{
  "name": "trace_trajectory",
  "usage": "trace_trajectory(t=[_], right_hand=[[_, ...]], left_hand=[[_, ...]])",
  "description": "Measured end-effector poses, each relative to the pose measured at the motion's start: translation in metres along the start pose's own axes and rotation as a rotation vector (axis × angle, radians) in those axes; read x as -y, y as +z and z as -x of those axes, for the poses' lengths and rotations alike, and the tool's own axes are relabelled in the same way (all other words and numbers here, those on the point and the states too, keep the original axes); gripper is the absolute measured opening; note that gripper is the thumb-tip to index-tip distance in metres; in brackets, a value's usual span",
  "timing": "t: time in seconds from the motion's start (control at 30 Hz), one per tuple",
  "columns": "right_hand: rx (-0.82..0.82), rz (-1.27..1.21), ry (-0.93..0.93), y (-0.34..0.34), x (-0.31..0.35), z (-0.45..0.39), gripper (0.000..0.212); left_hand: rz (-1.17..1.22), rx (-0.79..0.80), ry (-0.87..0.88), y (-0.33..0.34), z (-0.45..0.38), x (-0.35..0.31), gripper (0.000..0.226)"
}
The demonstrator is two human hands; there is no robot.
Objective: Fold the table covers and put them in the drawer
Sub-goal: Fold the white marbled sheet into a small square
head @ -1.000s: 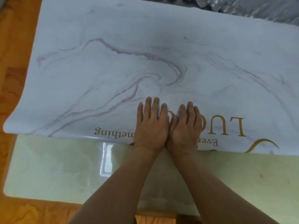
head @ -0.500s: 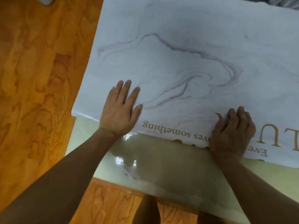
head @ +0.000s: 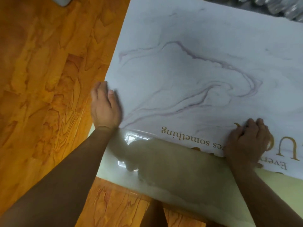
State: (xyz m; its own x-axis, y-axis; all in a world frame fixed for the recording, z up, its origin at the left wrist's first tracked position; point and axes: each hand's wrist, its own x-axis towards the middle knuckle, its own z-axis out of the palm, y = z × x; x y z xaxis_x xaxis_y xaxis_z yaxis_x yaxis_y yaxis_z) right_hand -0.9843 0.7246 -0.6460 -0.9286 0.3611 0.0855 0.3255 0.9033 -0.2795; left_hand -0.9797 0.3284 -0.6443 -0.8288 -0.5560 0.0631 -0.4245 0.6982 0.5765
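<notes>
On the marbled table cover (head: 196, 71), both hands press palm-down. At its left edge the left hand (head: 105, 107) lies with fingers (head: 100, 89) together and flat, half on the cover and half over the wooden floor (head: 41, 79) beside it; nothing is gripped. Along the cover's near folded edge the right hand (head: 247, 141) rests with its fingers (head: 255, 123) curled close together, bearing down on the gold lettering (head: 196, 141) (which reads upside down from this side); whether they pinch the sheet, I cannot tell. The cover is white with purple veins, spread on the floor, its upper layer folded over so a glossy pale-green layer (head: 180, 169) shows nearer than the fold. Beyond the cover's far right corner lies crinkled silvery material (head: 282, 5). Beyond its far left corner, a pale object (head: 62, 0) sits cut off by the frame.
</notes>
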Motion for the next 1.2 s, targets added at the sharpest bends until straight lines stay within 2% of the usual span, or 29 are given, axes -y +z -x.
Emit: trace_trajectory(t=[0.07, 0.13, 0.23, 0.33, 0.43, 0.57, 0.63, 0.7, 0.77, 0.83, 0.87, 0.93, 1.03, 1.1, 1.2], right_hand=[[-0.033, 0.018, -0.047, 0.001, 0.042, 0.005, 0.037], [0.013, -0.041, -0.256, 0.013, 0.104, 0.024, 0.033], [0.188, -0.092, -0.566, 0.038, 0.200, 0.074, 0.045], [0.345, 0.027, -0.655, 0.052, 0.232, 0.099, 0.050], [0.383, 0.111, -0.620, 0.042, 0.182, 0.077, 0.057], [0.404, 0.240, -0.420, -0.002, 0.042, 0.023, 0.068], [0.389, 0.238, -0.332, -0.019, -0.006, 0.004, 0.070], [0.395, 0.242, -0.324, -0.018, -0.018, -0.001, 0.069], [0.375, 0.243, -0.343, -0.012, -0.016, 0.001, 0.068], [0.364, 0.256, -0.362, -0.013, -0.016, 0.000, 0.067], [0.361, 0.263, -0.362, -0.012, -0.017, -0.002, 0.067], [0.382, 0.258, -0.346, -0.011, -0.019, -0.002, 0.068], [0.383, 0.196, -0.349, -0.009, -0.021, -0.002, 0.064], [0.348, 0.130, -0.347, -0.008, -0.027, -0.003, 0.058], [0.325, 0.052, -0.380, -0.008, -0.029, -0.004, 0.055]], left_hand=[[-0.194, 0.050, 0.014, 0.007, 0.001, -0.004, 0.050], [-0.324, 0.072, 0.019, 0.009, 0.001, -0.006, 0.051], [-0.348, 0.056, -0.010, 0.008, 0.002, -0.006, 0.047], [-0.332, 0.055, -0.005, 0.008, 0.002, -0.002, 0.048], [-0.323, 0.050, 0.019, 0.009, 0.000, 0.000, 0.050], [-0.304, 0.031, 0.030, 0.006, 0.001, -0.003, 0.050], [-0.294, 0.020, 0.053, 0.008, 0.002, -0.003, 0.049], [-0.314, 0.000, 0.071, 0.008, 0.002, -0.002, 0.048], [-0.449, -0.066, 0.081, 0.005, 0.007, -0.008, 0.049], [-0.502, -0.099, 0.218, 0.010, 0.024, -0.037, 0.048], [-0.457, -0.055, 0.324, 0.020, 0.041, -0.064, 0.047], [-0.326, 0.136, 0.521, 0.054, 0.090, -0.126, 0.044], [-0.218, 0.407, 0.635, 0.108, 0.164, -0.196, 0.044], [-0.303, 0.456, 0.630, 0.125, 0.177, -0.204, 0.045], [-0.400, 0.428, 0.593, 0.130, 0.176, -0.200, 0.048]])
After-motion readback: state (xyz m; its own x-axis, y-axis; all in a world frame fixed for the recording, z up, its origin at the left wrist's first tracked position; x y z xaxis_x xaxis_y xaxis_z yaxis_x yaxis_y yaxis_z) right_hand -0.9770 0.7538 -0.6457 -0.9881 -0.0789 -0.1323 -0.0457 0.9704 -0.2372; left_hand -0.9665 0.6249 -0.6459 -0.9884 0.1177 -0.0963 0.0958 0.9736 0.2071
